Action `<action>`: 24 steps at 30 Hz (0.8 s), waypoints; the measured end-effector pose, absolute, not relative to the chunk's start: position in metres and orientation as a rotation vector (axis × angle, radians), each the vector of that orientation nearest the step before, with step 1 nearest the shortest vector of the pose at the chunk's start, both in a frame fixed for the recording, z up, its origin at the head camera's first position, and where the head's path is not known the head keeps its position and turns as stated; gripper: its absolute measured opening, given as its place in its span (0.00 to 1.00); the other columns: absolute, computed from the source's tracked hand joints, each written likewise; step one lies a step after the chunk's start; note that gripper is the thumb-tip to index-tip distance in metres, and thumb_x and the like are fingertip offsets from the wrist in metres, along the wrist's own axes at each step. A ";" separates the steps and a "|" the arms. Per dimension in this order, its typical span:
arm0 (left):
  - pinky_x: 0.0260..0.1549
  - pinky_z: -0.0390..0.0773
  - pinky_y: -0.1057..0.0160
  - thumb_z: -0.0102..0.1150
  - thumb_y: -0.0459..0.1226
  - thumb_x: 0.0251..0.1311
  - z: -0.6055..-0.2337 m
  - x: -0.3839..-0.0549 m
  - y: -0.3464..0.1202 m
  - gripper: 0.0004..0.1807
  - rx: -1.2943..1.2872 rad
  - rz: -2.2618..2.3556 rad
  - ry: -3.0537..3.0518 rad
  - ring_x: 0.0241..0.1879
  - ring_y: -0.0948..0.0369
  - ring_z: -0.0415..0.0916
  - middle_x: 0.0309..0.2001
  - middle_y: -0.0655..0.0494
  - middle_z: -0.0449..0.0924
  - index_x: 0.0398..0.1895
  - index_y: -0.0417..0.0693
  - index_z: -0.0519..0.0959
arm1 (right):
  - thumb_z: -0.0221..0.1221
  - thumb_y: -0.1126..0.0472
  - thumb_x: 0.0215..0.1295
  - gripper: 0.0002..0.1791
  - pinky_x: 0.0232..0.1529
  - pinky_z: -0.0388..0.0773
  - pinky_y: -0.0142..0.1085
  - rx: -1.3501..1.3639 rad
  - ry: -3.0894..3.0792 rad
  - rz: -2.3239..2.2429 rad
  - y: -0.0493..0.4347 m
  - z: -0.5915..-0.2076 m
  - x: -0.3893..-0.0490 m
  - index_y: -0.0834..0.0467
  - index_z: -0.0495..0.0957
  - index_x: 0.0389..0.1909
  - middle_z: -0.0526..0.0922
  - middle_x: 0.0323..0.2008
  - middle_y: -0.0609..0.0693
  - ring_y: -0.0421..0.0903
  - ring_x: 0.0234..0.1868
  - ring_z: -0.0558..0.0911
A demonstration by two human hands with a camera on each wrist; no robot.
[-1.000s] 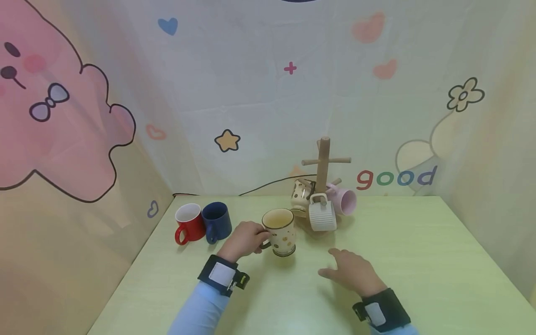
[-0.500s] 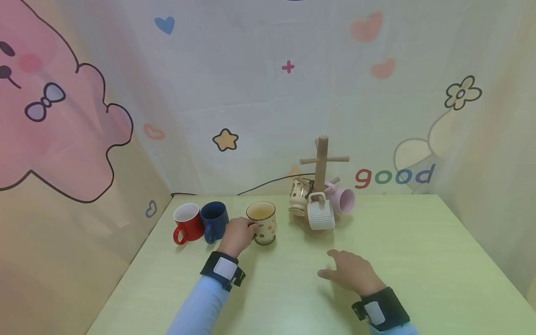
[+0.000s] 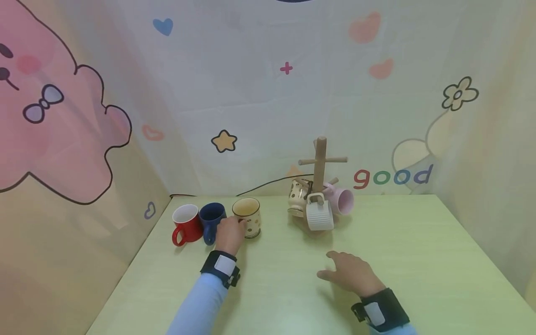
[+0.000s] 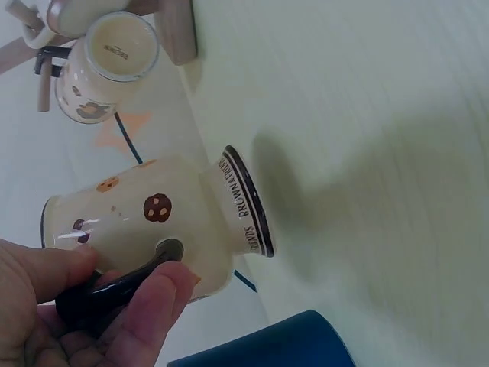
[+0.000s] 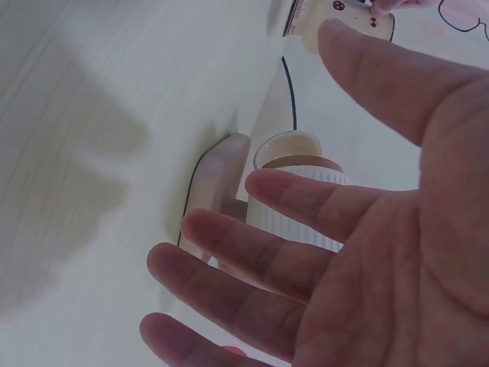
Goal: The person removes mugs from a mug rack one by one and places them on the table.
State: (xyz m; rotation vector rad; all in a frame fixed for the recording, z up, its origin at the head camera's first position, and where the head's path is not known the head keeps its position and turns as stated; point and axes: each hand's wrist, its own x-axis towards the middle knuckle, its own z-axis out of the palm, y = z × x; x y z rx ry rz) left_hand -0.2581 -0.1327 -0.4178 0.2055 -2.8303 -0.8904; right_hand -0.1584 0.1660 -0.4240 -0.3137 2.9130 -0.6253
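Left hand (image 3: 229,235) grips spotted mug (image 3: 251,219); right hand (image 3: 351,275) hovers

We see the bare right hand (image 5: 382,260) with its palm in view and its fingers spread and nearly straight, in front of a white ribbed cylindrical mug (image 5: 283,222) and a pale wooden base (image 5: 219,176), with a round cream cup end (image 5: 290,144) just beyond. Past the thumb, at the top edge, we make out a cream mug with brown spots (image 5: 355,11), touched by part of the left hand (image 5: 401,3). Soft shadows darken the pale, fine-grained tabletop (image 5: 153,46) on our left.
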 end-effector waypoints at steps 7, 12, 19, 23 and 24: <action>0.27 0.75 0.53 0.55 0.38 0.65 -0.427 -0.263 -0.138 0.13 0.276 -0.864 -2.796 0.28 0.50 0.78 0.31 0.44 0.83 0.29 0.39 0.84 | 0.66 0.43 0.59 0.34 0.49 0.76 0.58 -0.306 2.912 -0.628 0.166 -0.425 -0.158 0.64 0.76 0.58 0.83 0.48 0.60 0.62 0.51 0.80; 0.28 0.76 0.50 0.56 0.38 0.66 -0.434 -0.265 -0.141 0.14 0.308 -0.863 -2.771 0.29 0.48 0.80 0.31 0.41 0.83 0.30 0.36 0.84 | 0.66 0.44 0.60 0.34 0.49 0.75 0.58 -0.294 2.904 -0.626 0.166 -0.424 -0.158 0.64 0.76 0.58 0.83 0.48 0.61 0.62 0.51 0.80; 0.26 0.76 0.51 0.57 0.38 0.67 -0.439 -0.265 -0.143 0.15 0.305 -0.857 -2.760 0.28 0.48 0.80 0.28 0.42 0.83 0.29 0.35 0.84 | 0.65 0.43 0.60 0.34 0.50 0.75 0.59 -0.277 2.895 -0.616 0.166 -0.422 -0.157 0.65 0.76 0.58 0.83 0.49 0.61 0.62 0.52 0.80; 0.25 0.75 0.52 0.56 0.38 0.67 -0.438 -0.265 -0.142 0.15 0.292 -0.842 -2.757 0.26 0.49 0.79 0.27 0.43 0.83 0.28 0.35 0.84 | 0.65 0.44 0.60 0.34 0.50 0.75 0.59 -0.287 2.897 -0.620 0.166 -0.422 -0.156 0.65 0.76 0.58 0.82 0.49 0.62 0.62 0.52 0.80; 0.25 0.75 0.52 0.56 0.38 0.67 -0.438 -0.265 -0.142 0.15 0.292 -0.842 -2.759 0.26 0.49 0.79 0.27 0.43 0.83 0.28 0.35 0.84 | 0.65 0.44 0.60 0.34 0.51 0.75 0.59 -0.291 2.897 -0.621 0.166 -0.422 -0.156 0.65 0.76 0.58 0.82 0.49 0.62 0.63 0.52 0.80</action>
